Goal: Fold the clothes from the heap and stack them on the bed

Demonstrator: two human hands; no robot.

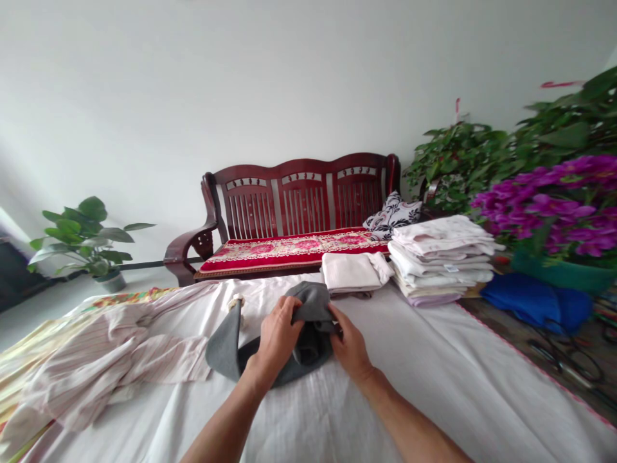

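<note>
A dark grey fabric piece [224,350], perhaps a hat or scarf, lies bunched on the white cloth in front of me. One long flap reaches to the left, where a small cream tuft [236,302] shows at its tip. My left hand [279,329] grips the raised upper part, thumb and fingers closed on it. On the other side, my right hand [349,344] pinches the edge of the same fabric, beside a dark fold that looks like an opening. Parts of the fingertips are hidden by the cloth.
White cloth [434,379] covers the table. Crumpled striped clothing [110,360] lies left. A folded pale garment [349,273] and a stack of folded clothes [441,257] stand back right, near a blue cloth [535,299] and purple flowers [554,206]. Behind is a wooden bench [279,193].
</note>
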